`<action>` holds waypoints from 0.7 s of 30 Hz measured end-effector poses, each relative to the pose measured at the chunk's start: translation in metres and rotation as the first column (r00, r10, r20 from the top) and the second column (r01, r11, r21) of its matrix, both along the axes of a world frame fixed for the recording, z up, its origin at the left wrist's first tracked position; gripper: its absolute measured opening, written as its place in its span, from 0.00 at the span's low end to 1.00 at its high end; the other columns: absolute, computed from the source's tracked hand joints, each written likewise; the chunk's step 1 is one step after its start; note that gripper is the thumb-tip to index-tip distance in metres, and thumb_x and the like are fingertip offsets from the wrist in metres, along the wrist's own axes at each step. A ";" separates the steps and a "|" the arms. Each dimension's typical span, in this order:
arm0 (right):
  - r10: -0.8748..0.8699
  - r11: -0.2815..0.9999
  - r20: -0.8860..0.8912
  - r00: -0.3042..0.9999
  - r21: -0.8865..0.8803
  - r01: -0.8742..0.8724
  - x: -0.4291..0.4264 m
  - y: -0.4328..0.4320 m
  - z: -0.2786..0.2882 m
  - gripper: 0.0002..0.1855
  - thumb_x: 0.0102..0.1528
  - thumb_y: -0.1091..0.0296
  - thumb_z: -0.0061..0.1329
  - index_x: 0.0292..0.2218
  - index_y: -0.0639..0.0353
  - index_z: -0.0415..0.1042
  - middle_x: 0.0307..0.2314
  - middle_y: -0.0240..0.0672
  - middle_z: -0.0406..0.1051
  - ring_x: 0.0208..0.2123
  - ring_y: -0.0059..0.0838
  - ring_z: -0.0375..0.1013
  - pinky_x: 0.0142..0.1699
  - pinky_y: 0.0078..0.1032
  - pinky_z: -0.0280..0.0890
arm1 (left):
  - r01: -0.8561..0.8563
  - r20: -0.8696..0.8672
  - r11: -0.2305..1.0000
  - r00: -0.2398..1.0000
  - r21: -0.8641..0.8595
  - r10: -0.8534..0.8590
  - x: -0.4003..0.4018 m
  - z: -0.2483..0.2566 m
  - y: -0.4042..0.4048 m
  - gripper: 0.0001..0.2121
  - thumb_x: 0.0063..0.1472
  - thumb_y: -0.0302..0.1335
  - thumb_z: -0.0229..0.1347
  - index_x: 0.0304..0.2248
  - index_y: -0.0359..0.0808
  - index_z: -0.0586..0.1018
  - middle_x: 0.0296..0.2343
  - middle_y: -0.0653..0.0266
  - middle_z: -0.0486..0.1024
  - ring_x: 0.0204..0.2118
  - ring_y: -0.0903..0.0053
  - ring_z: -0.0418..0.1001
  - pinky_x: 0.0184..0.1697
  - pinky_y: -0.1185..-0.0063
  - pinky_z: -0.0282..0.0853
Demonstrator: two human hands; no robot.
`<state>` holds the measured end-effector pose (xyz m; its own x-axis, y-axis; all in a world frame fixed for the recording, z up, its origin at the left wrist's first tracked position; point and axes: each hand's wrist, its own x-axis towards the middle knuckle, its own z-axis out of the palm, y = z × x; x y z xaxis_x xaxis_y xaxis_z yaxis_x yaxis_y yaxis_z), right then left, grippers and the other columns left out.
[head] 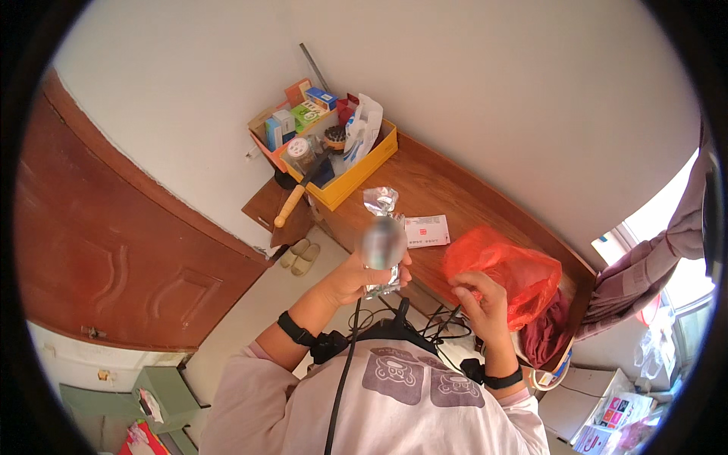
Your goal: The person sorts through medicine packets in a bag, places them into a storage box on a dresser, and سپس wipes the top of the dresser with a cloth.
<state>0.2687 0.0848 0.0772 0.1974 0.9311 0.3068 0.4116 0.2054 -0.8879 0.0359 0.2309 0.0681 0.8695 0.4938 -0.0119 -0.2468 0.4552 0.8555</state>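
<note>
My left hand (364, 275) holds a silver foil-wrapped packet (380, 200) upright, its top end twisted and its middle blurred. To the right, my right hand (479, 296) pinches the near edge of a thin red plastic bag (515, 273), which lies crumpled at the right part of the wooden desk (438, 187). Flat on the desk, between the packet and the bag, is a white printed card or leaflet (427, 231). What is inside the bag cannot be made out.
A yellow box (364, 176) holding a hairbrush (335, 136), a jar and packages stands at the desk's far left, a wooden-handled tool (290, 206) jutting over its edge. Dark red cloth (547, 335) lies near the right end. Black cables (449, 324) hang before my chest. Slippers (300, 257) are on the floor.
</note>
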 end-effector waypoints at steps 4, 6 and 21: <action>0.045 0.997 -0.011 0.999 0.057 -0.044 -0.005 0.019 0.006 0.13 0.50 0.79 0.51 0.40 0.63 0.72 0.38 0.43 0.71 0.37 0.34 0.73 0.43 0.25 0.66 | -0.053 -0.057 0.996 0.997 -0.073 0.049 0.000 0.014 -0.008 0.26 0.51 0.26 0.58 0.50 0.31 0.66 0.45 0.50 0.70 0.44 0.66 0.74 0.48 0.69 0.71; 0.022 0.989 0.050 0.999 0.143 -0.029 -0.008 0.029 0.012 0.17 0.50 0.79 0.51 0.43 0.63 0.70 0.41 0.44 0.69 0.41 0.35 0.71 0.45 0.26 0.65 | 0.021 -0.097 1.000 0.995 0.002 -0.021 -0.004 0.018 0.000 0.26 0.53 0.27 0.56 0.52 0.30 0.64 0.45 0.51 0.70 0.44 0.66 0.74 0.49 0.70 0.70; 0.184 0.964 0.050 0.982 0.183 -0.190 -0.143 0.152 0.056 0.14 0.54 0.69 0.51 0.42 0.64 0.72 0.42 0.43 0.73 0.45 0.40 0.71 0.49 0.31 0.64 | 0.312 -0.100 0.926 0.950 0.212 -0.297 -0.081 0.006 0.126 0.15 0.61 0.25 0.50 0.47 0.33 0.69 0.38 0.66 0.74 0.40 0.83 0.71 0.45 0.82 0.66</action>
